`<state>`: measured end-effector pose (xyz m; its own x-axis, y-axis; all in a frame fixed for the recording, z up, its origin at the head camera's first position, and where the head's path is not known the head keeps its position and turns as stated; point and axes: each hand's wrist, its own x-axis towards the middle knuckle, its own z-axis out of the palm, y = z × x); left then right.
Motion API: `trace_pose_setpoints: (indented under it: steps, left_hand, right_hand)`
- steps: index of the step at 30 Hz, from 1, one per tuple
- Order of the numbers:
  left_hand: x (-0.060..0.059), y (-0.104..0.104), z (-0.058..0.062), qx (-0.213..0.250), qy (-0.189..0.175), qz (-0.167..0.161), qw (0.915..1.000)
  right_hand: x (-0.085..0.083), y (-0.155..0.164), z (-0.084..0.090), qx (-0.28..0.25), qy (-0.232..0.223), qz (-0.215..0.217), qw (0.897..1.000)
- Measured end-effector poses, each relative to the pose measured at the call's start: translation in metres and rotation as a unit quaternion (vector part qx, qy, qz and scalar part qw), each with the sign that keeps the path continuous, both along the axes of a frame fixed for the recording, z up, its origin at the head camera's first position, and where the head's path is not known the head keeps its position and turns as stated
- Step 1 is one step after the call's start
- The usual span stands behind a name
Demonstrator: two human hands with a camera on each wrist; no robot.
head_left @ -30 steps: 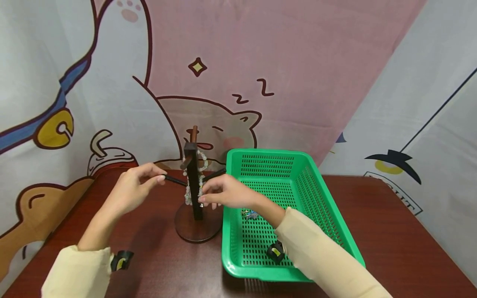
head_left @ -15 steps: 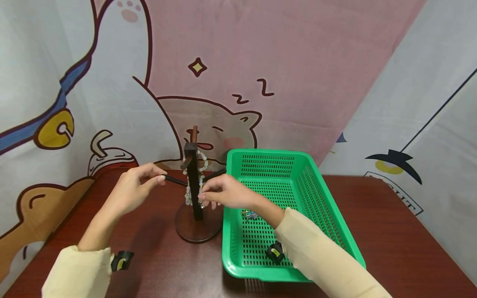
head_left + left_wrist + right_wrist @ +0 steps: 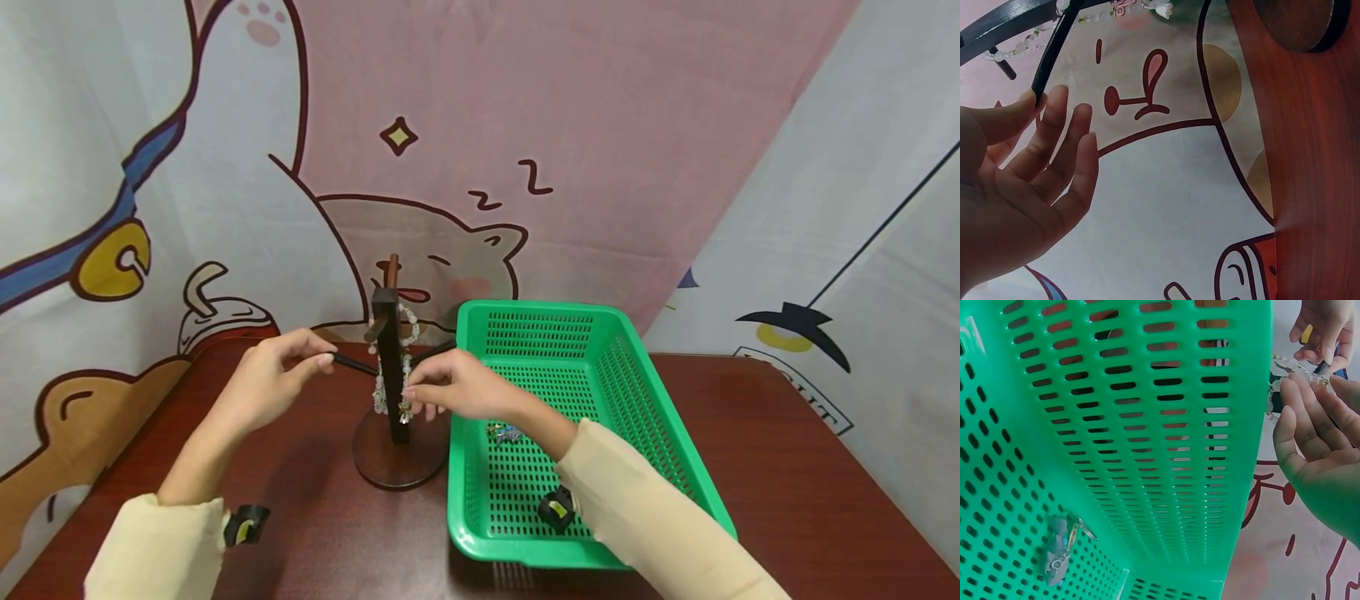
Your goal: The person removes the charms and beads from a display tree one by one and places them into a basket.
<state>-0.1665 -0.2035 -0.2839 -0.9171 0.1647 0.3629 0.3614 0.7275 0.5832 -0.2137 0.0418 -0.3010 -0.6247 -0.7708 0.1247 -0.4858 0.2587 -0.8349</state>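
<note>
A dark wooden stand with a round base (image 3: pixel 397 467) and a black upright (image 3: pixel 390 367) stands on the table. My left hand (image 3: pixel 273 379) pinches the tip of its left black peg (image 3: pixel 352 362) between thumb and index finger; the other fingers are loosely spread in the left wrist view. Several pale beaded bracelets hang from the pegs. On the upright's right side, my right hand (image 3: pixel 463 387) pinches a beaded bracelet (image 3: pixel 406 414), its lower end showing under the fingertips. In the right wrist view the beads (image 3: pixel 1317 379) sit by the thumb and index finger.
A green plastic basket (image 3: pixel 660 408) stands right of the stand, under my right forearm. Inside it lies a small bunch of trinkets (image 3: pixel 505 432) with a metal clasp (image 3: pixel 1072 537). A patterned cloth (image 3: pixel 600 167) hangs behind the reddish-brown table (image 3: pixel 315 500).
My right fingertips have shifted slightly up and right, and more of the bracelet's lower end shows beneath them. My left hand stays on the peg.
</note>
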Motion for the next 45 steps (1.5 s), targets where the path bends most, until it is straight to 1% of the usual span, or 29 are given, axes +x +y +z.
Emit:
trace_pose_setpoints:
  steps: [10, 24, 33, 38, 45]
  left_hand:
    - [0.0, 0.0, 0.0, -0.001, -0.006, 0.001, 1.0]
    - [0.0, 0.0, 0.001, -0.001, -0.006, 0.0, 1.0]
    - [0.0, -0.001, 0.001, -0.002, -0.007, -0.001, 1.0]
    - [0.0, -0.001, 0.001, -0.002, -0.008, -0.001, 1.0]
    - [0.0, 0.0, 0.002, -0.006, -0.005, -0.001, 1.0]
  right_hand:
    - [0.001, 0.006, 0.009, -0.022, -0.01, 0.013, 1.0]
    - [0.002, 0.017, 0.02, -0.026, -0.004, 0.02, 0.999]
    - [0.001, 0.027, 0.026, -0.023, -0.003, 0.007, 1.0]
    - [0.001, 0.032, 0.03, -0.023, 0.001, 0.01, 1.0]
    - [0.001, 0.042, 0.038, -0.034, 0.0, 0.006, 0.999]
